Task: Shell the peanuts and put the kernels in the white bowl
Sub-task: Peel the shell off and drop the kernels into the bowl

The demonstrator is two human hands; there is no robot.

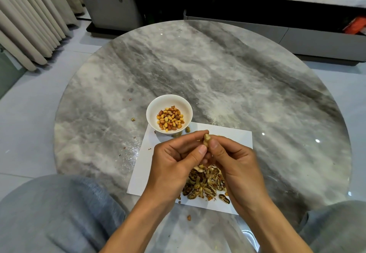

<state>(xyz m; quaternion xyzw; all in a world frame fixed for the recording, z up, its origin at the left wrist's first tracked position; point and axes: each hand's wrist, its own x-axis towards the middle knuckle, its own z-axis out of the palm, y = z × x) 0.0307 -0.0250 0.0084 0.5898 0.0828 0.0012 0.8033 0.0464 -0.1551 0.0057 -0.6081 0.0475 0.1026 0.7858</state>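
Bare forearms and hands (208, 165) without sleeves or jewellery; grey fabric trousers (49, 213) cover both knees.

text: none readable | labels, brands, numbers, signs: none | white sheet of paper (227, 134): blank | white bowl (152, 112): plain, unmarked

The bowl (169, 114) holding kernels (170, 118) sits on the paper's (227, 134) far-left corner, shells (206, 183) heaped nearer.

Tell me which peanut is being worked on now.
The peanut pinched between both thumbs above the white paper. The rest lie as shells in the shell pile below the hands.
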